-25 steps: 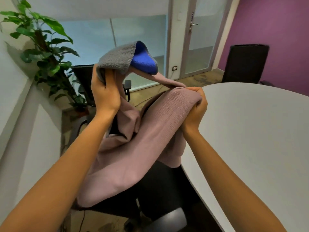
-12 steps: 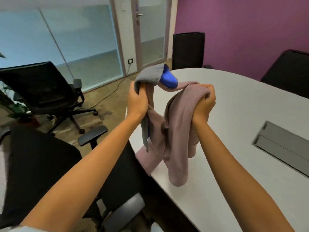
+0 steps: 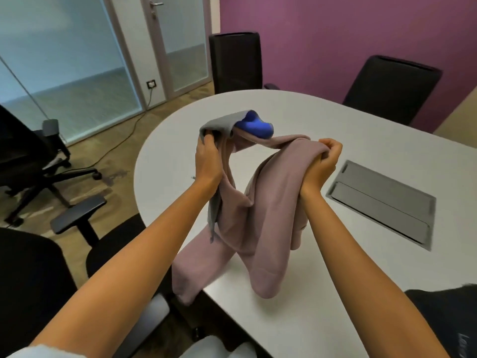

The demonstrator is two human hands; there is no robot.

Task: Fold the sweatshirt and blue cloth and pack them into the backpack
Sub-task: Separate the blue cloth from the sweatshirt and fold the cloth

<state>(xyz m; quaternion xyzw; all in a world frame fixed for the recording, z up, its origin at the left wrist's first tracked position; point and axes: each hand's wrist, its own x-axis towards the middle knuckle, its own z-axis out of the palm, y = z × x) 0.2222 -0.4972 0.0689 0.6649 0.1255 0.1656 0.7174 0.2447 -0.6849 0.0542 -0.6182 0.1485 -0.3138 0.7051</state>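
Sweatshirt (image 3: 260,215): soft matt pink knit, fleecy. Cloth (image 3: 255,127): blue, smooth, grey-backed fabric. Counter (image 3: 335,120): smooth matt white laminate. Hatch (image 3: 382,202): brushed grey metal. Chairs (image 3: 235,60): black mesh fabric. Floor (image 3: 113,156): wood-look.

Purple wall (image 3: 335,34), seemingly frosted glass (image 3: 64,60).

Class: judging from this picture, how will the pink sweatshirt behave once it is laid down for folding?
Probably floppy: the sweatshirt sags between the left hand and right hand. Likely to slide off, since one end hangs over the table edge.
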